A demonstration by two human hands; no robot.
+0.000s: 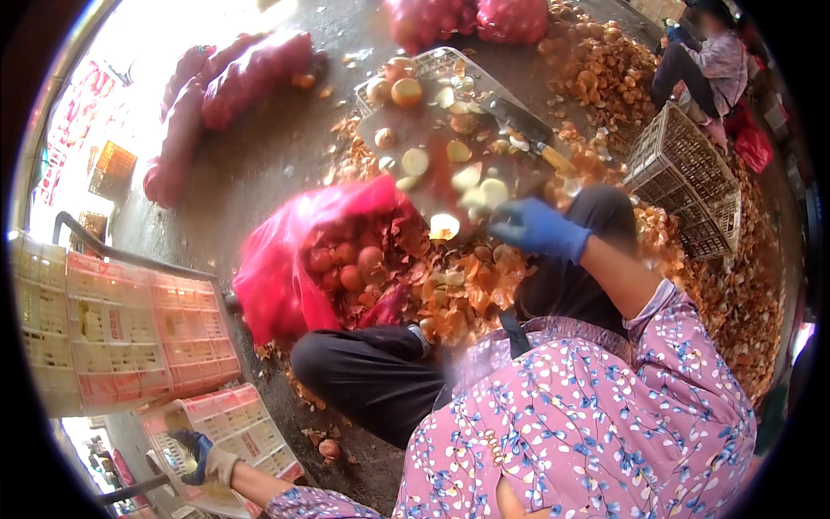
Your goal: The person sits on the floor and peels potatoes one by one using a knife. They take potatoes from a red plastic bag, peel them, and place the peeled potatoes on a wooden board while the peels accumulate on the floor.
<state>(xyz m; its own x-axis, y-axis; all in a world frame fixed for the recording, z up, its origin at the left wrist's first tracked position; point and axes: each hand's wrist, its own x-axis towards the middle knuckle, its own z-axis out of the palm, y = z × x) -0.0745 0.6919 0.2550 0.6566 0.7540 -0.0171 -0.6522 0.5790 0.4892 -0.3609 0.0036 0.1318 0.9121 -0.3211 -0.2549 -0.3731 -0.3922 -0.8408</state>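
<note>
My right hand (535,227), in a blue glove, is over the onion skins (476,279) by my knee; whether its fingers hold anything is unclear. Close to it lie peeled onions (494,193) and cut onion pieces on a board. A knife (519,120) with a wooden handle rests farther up on the board. My left hand (198,457), gloved with a pale cuff, reaches to a plastic crate (253,431) at the lower left, where a pale object shows beside its fingers; its grip cannot be made out. An open pink mesh sack (279,266) of unpeeled onions lies between.
Stacked plastic crates (117,324) stand at the left beside a metal bar. Full onion sacks (256,78) lie on the wet floor at the upper left. At the right are an empty-looking crate (681,181), heaps of onion skins (733,324) and a seated person (707,65) in a blue glove.
</note>
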